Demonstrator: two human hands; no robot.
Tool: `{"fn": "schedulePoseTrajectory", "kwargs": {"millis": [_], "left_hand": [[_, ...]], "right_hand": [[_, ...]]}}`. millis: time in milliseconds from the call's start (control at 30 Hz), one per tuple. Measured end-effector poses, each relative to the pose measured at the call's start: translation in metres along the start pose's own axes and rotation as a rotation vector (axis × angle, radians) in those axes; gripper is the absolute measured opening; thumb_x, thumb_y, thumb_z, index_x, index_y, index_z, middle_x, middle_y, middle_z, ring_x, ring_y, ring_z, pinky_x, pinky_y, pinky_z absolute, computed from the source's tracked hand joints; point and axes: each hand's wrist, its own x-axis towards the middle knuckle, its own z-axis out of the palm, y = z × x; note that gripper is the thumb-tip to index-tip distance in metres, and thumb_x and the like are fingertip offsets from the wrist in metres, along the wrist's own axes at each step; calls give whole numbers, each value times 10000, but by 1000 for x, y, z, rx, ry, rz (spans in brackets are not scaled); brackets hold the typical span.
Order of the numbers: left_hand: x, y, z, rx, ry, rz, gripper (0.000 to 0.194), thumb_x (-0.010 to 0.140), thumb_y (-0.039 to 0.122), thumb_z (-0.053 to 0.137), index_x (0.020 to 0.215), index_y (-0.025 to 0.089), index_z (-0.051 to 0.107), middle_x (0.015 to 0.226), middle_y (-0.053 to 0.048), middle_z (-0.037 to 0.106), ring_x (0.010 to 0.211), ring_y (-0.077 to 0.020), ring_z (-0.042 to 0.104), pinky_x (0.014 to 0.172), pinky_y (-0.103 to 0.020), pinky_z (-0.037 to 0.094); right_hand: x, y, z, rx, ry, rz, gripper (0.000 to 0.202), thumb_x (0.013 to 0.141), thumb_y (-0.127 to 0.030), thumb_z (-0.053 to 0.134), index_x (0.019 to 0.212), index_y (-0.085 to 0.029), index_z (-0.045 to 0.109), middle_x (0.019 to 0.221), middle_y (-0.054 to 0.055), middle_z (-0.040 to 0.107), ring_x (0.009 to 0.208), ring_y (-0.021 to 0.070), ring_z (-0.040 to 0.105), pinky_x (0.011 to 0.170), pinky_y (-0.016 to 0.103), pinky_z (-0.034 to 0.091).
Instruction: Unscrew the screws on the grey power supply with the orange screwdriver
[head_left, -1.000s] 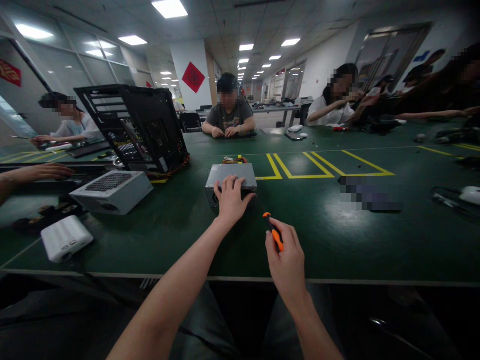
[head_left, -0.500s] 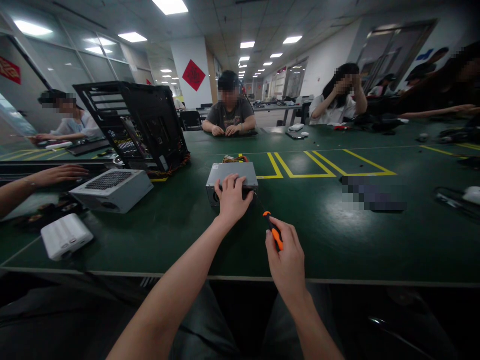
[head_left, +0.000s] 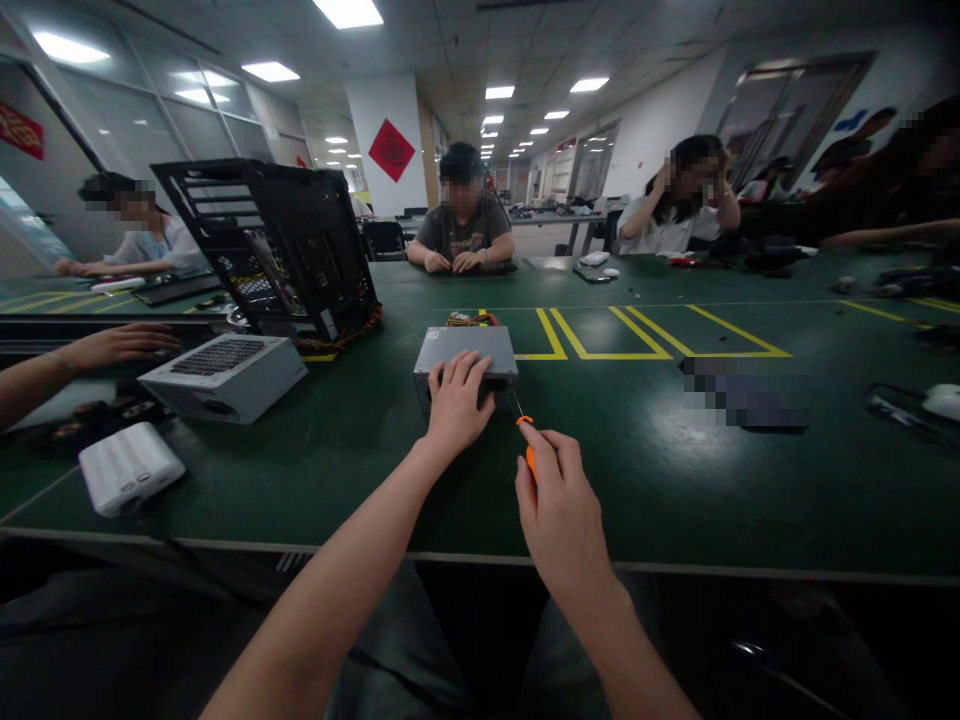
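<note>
A grey computer power supply unit (head_left: pixel 474 343) stands on the green table in front of me. My left hand (head_left: pixel 459 402) grips it, fingers over the top and thumb down by the front face. An orange and black screwdriver (head_left: pixel 532 462) is in my right hand (head_left: pixel 564 505), its handle mostly covered by the fingers. The thin shaft reaches up and left to the lower right of the unit's front face. Whether the tip sits in a screw is too small to tell. Coloured cables (head_left: pixel 472 319) bunch behind the unit.
To the left are a second power supply unit (head_left: pixel 255 385), a black computer case (head_left: pixel 315 250) and a white power bank (head_left: pixel 129 466). Another person's hand (head_left: pixel 124 345) rests at the left. A blurred dark object (head_left: pixel 750 395) lies right. People sit around the table (head_left: pixel 675 510).
My right hand has moved slightly left and closed further over the screwdriver handle, bringing the shaft up to the unit. My left thumb and wrist have shifted a little left.
</note>
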Motion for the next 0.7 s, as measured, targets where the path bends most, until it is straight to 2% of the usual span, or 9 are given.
{"fn": "schedulePoseTrajectory", "kwargs": {"millis": [133, 200, 267, 367, 467, 633, 700], "left_hand": [[-1, -3, -1, 5, 2, 14, 454, 809, 262, 502, 1257, 230, 440, 1336, -50, 458, 1254, -217, 351, 1039, -396, 208], [-2, -4, -2, 11, 5, 17, 441, 818, 256, 496, 1255, 237, 444, 1334, -46, 463, 1241, -220, 366, 1026, -400, 225], [-2, -4, -3, 16, 2, 15, 434, 823, 244, 495, 1254, 249, 446, 1330, -40, 470, 1232, -222, 376, 1016, -404, 240], [-2, -4, -4, 18, -3, 16, 435, 826, 229, 498, 1257, 257, 445, 1331, -33, 472, 1226, -219, 382, 1003, -401, 256], [-2, -4, -5, 17, -3, 17, 434, 830, 228, 502, 1259, 262, 443, 1335, -29, 469, 1225, -218, 383, 996, -399, 263], [-2, -5, -4, 17, -7, 15, 436, 834, 228, 508, 1262, 272, 439, 1339, -23, 466, 1227, -217, 381, 985, -397, 276], [-2, -5, -3, 17, -6, 16, 428, 838, 233, 505, 1260, 264, 443, 1338, -23, 467, 1223, -218, 383, 981, -395, 277]], "right_hand": [[5, 6, -6, -95, 81, -7, 261, 894, -268, 421, 1094, -174, 560, 928, 83, 592, 771, 181, 613, 585, 274, 500], [4, 9, -8, -117, 66, 12, 268, 898, -315, 409, 1070, -182, 566, 890, 77, 596, 720, 176, 606, 542, 268, 487], [1, 9, -7, -102, 33, 24, 285, 892, -327, 404, 1083, -172, 549, 955, 107, 576, 771, 198, 603, 564, 296, 505], [-3, 4, -5, -61, -1, -17, 298, 877, -252, 397, 1132, -140, 502, 1108, 169, 504, 944, 245, 573, 675, 360, 531], [-3, 4, -4, -37, 29, -93, 302, 883, -185, 368, 1162, -155, 481, 1096, 148, 531, 1000, 230, 562, 750, 355, 521], [7, 15, -8, -132, 107, -37, 243, 897, -285, 404, 1083, -204, 538, 934, 72, 605, 772, 176, 613, 590, 267, 499], [9, 17, -9, -119, 117, -26, 241, 893, -297, 406, 1064, -181, 531, 941, 88, 594, 779, 186, 608, 578, 274, 497]]}}
